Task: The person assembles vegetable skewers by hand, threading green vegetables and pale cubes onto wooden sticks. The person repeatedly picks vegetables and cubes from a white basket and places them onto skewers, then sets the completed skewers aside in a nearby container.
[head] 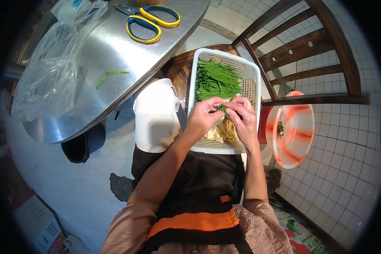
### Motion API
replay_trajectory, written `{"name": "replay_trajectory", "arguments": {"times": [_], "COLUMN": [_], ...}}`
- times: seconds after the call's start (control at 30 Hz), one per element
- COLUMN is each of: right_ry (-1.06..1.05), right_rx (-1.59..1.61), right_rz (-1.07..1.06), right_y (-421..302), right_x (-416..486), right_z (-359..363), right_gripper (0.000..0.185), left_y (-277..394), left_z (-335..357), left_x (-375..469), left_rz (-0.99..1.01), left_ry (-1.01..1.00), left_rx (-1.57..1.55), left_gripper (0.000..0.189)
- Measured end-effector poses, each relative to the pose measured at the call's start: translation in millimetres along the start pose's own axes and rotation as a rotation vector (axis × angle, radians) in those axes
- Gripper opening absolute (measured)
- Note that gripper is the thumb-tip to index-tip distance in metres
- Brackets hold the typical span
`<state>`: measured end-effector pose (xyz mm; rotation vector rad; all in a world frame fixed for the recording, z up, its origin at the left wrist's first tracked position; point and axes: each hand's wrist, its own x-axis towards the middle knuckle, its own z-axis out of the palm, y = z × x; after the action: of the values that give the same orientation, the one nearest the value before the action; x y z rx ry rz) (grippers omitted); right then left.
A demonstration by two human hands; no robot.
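Observation:
A white plastic basket (193, 79) stands on a wooden chair seat. Cut green stalks, which look like chives, (214, 79) fill its far part, and pale yellow flat strips, perhaps tofu skin, (223, 131) lie in its near part. Over the basket, my left hand (204, 116) and my right hand (241, 116) meet, pinching between their fingertips a small bundle of greens (222, 109) with a pale strip at it. The fingers partly hide the bundle, so how the strip lies around it is unclear.
Scissors with yellow and blue handles (152, 23), a clear plastic bag (55, 70) and a few green bits (109, 74) lie on the metal table (98, 44) at left. A slatted chair back (300, 47) rises at right, beside an orange-and-white bowl (297, 136) holding a few greens.

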<state>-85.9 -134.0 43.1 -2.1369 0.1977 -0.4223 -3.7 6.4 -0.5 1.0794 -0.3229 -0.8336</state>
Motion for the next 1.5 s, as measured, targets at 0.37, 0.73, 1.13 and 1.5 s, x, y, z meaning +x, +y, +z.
{"name": "replay_trajectory", "arguments": {"times": [0.37,0.73,1.13,1.5], "right_ry": [0.115,-0.061,-0.082,-0.008], "right_rx": [0.291,0.419,-0.197,-0.38], "right_rz": [0.184,0.239,0.119,0.124], "right_y": [4,3,-6,-5], "right_x": [-13,-9,-26,-24], "right_z": [1,-13,-17,-6], "right_gripper": [0.009,0.01,0.028,0.019], "left_y": [6,4,7,10], "left_z": [5,3,5,17], "left_x": [-1,-1,4,-3], "left_rz": [-0.146,-0.139,0.096,0.325], "left_ry": [-0.034,-0.01,0.2,0.298], "left_rx": [-0.167,-0.18,-0.021,0.121], "left_gripper": [0.031,0.021,0.009,0.011]}}
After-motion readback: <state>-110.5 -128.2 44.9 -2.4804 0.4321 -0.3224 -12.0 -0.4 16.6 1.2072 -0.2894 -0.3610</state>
